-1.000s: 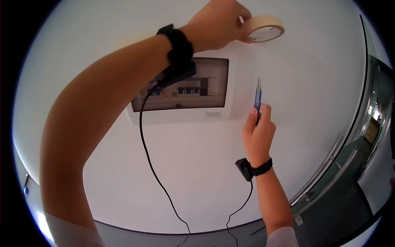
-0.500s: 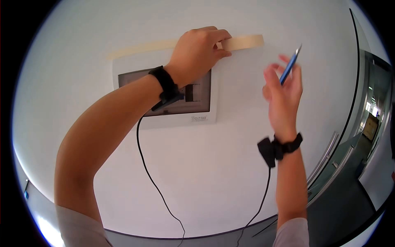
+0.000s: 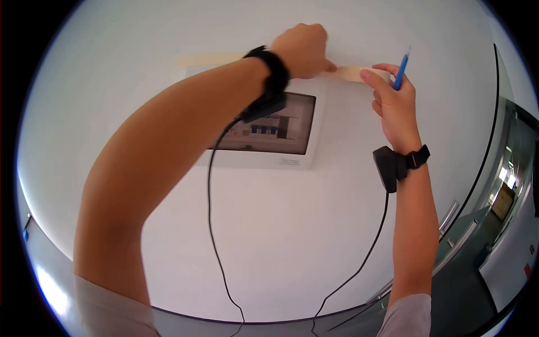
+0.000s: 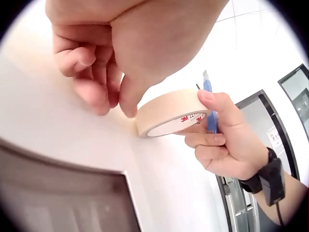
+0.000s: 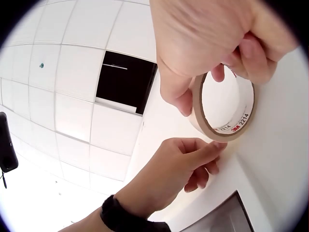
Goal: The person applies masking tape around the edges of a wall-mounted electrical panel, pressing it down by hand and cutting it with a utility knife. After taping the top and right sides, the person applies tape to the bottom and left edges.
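Observation:
My right hand (image 3: 397,106) pinches the cream tape roll (image 3: 351,73) at its right side. A slim blue tool (image 3: 401,73) with a metal tip stands up between its fingers. Against the roll's left end lies the thumb of my left hand (image 3: 300,50); in the left wrist view that hand (image 4: 154,43) has its other fingers loosely curled by the wall, apart from the thumb. A tape strip (image 3: 216,58) runs along the wall above the breaker box (image 3: 303,126). In the right wrist view the roll (image 5: 195,108) shows its open ring.
The white wall (image 3: 269,224) surrounds the box. Black cables (image 3: 210,208) hang from both wrist cameras. A glass door with metal handles (image 3: 460,241) stands at the right. Ceiling panels (image 5: 72,116) with one dark opening (image 5: 125,79) show in the right wrist view.
My right hand has moved up and taken hold of the roll, with the blue tool still in it. My left hand has let go of the roll except for its thumb's touch.

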The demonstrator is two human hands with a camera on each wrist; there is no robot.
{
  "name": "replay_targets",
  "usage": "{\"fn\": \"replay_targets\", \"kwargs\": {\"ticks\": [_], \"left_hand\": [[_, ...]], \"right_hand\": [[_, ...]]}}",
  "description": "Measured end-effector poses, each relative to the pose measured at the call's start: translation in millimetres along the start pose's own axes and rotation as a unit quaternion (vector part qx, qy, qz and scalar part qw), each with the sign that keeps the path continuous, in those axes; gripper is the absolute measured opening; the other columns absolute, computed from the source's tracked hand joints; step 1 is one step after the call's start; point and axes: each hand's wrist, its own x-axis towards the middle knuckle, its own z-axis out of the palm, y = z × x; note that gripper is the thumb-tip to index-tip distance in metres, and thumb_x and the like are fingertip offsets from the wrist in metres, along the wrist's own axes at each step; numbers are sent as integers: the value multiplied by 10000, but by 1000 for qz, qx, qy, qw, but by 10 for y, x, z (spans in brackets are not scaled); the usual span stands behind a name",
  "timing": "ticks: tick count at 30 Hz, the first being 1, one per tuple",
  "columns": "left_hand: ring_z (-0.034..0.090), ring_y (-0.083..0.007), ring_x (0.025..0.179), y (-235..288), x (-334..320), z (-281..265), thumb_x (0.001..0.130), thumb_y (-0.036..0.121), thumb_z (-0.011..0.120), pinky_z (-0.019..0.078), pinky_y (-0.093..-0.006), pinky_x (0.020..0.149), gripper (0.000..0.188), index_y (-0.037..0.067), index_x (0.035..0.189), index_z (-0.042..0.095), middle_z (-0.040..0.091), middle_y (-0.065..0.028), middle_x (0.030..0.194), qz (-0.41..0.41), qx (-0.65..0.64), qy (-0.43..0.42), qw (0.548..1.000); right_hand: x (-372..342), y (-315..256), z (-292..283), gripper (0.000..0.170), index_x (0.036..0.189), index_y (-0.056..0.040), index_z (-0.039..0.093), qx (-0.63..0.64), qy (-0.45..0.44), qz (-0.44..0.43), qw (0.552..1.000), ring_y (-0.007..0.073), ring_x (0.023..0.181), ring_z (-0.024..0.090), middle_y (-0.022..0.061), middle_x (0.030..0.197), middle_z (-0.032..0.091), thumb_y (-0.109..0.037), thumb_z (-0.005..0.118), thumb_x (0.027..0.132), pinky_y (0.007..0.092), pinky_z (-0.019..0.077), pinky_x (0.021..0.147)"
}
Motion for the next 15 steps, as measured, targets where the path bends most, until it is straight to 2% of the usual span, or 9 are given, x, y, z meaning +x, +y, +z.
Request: {"fn": "replay_targets", "kwargs": {"ticks": [1, 2, 4, 7, 15], "left_hand": [[746, -314, 669, 29, 27, 4, 843, 337, 899, 602, -409, 668, 403, -28, 912, 742, 723, -169, 680, 13, 35, 15, 999], [746, -314, 669, 53, 49, 13, 843, 337, 899, 602, -409, 668, 403, -28, 912, 742, 723, -169, 680, 7, 36, 19, 999], [748, -282, 638, 103, 83, 22, 815, 342, 910, 614, -397, 661, 434, -44, 859, 716, 727, -159, 665, -43, 26, -6, 999], [735, -282, 599, 114, 96, 18, 822, 311, 898, 622, -399, 657, 414, -49, 823, 694, 726, -147, 644, -50, 30, -13, 998], [755, -310, 647, 173, 81, 68, 827, 259, 886, 637, -418, 704, 367, -50, 835, 688, 739, -178, 696, -78, 25, 10, 997]], "right_hand": [[-21, -23, 21, 499, 1200, 31, 653, -1, 10, -1, 1000, 9, 550, 358, -49, 781, 546, -223, 928, 870, 232, 255, 482], [-34, -38, 36, 485, 1203, 31, 654, -3, 22, -1, 1000, 10, 539, 331, -57, 766, 519, -199, 923, 871, 237, 231, 474], [-37, -44, 54, 464, 1189, 27, 654, 10, 24, -1, 1000, 9, 536, 320, -66, 747, 499, -187, 918, 874, 238, 230, 479], [-34, 38, -10, 423, 1161, 15, 647, 52, 29, 0, 998, 9, 533, 292, -83, 711, 469, -166, 907, 882, 242, 220, 490], [-80, 204, -97, 383, 1144, -17, 610, 135, 62, -2, 989, 19, 537, 238, -106, 659, 398, -137, 883, 903, 249, 200, 511]]}}
